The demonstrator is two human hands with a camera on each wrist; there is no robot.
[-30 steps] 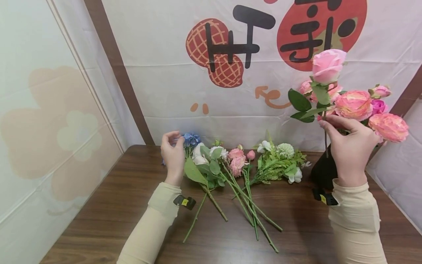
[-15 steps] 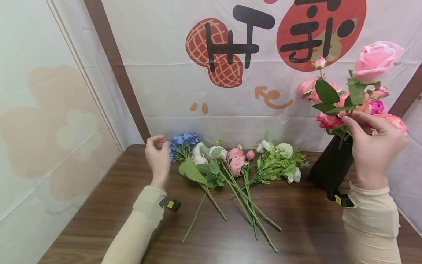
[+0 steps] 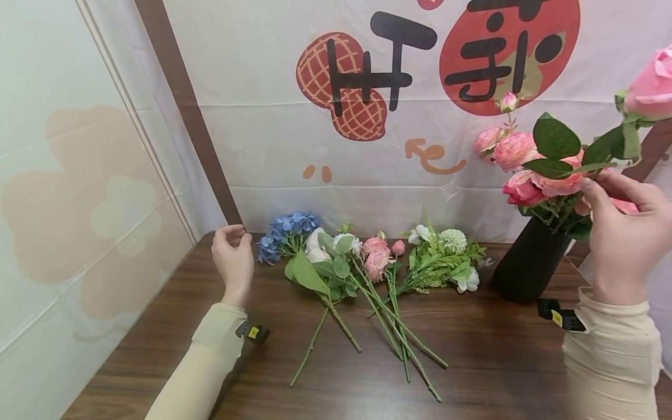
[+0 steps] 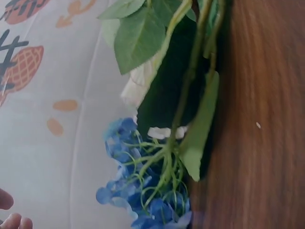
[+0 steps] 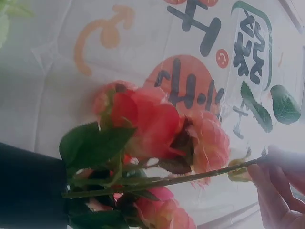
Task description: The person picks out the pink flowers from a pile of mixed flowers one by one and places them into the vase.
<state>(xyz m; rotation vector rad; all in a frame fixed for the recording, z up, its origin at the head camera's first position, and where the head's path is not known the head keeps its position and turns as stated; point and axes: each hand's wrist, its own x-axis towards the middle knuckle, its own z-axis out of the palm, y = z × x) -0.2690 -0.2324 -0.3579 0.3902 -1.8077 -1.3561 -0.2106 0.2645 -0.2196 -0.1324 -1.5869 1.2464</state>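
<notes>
My right hand [image 3: 630, 239] pinches the stem of a pink rose [image 3: 651, 90] between thumb and fingers, just below its leaves. The bloom leans to the right and runs out of the head view. In the right wrist view the rose's stem [image 5: 205, 175] reaches to the mouth of the black vase [image 5: 28, 186], its lower end right at the rim. Pink and coral flowers [image 3: 514, 150] fill the vase. My left hand [image 3: 233, 265] holds nothing, its fingers loosely curled, at the table's left back beside a blue hydrangea [image 3: 289, 230].
On the brown wooden table [image 3: 210, 350] lie white flowers [image 3: 317, 248] with broad leaves, pink blooms [image 3: 377, 259] with long green stems pointing forward, and a green bunch [image 3: 441, 262] with white blossoms. A printed cloth backdrop [image 3: 262, 146] stands behind.
My right hand has carried the rose rightward over the vase, and the rose has tilted right. My left hand has drawn left, away from the blue hydrangea.
</notes>
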